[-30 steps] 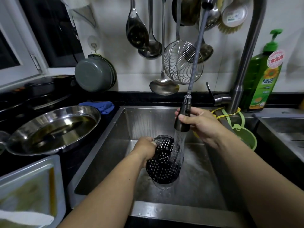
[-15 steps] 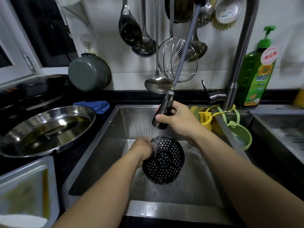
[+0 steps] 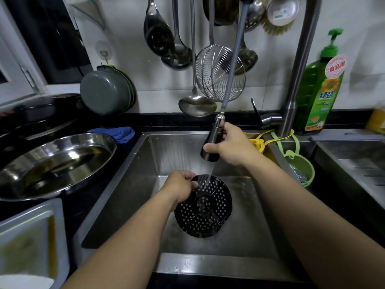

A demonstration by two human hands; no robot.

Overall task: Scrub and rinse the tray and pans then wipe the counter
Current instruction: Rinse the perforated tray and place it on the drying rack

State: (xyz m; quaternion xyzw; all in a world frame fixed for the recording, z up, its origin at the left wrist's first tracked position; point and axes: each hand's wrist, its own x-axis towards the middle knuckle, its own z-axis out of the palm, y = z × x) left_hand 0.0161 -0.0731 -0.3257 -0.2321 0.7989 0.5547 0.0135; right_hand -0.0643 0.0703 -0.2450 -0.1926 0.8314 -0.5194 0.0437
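Inside the sink (image 3: 129, 184), the left hand (image 3: 179, 186) grips the upper left rim of the black perforated tray (image 3: 205, 207), holding it tilted on edge above the sink floor. The right hand (image 3: 231, 147) is curled round the pull-out spray head (image 3: 212, 142) just above the tray, water falling on its top edge. Compared with half a second ago, the tray is turned to face the camera more fully, and the water now reaches it.
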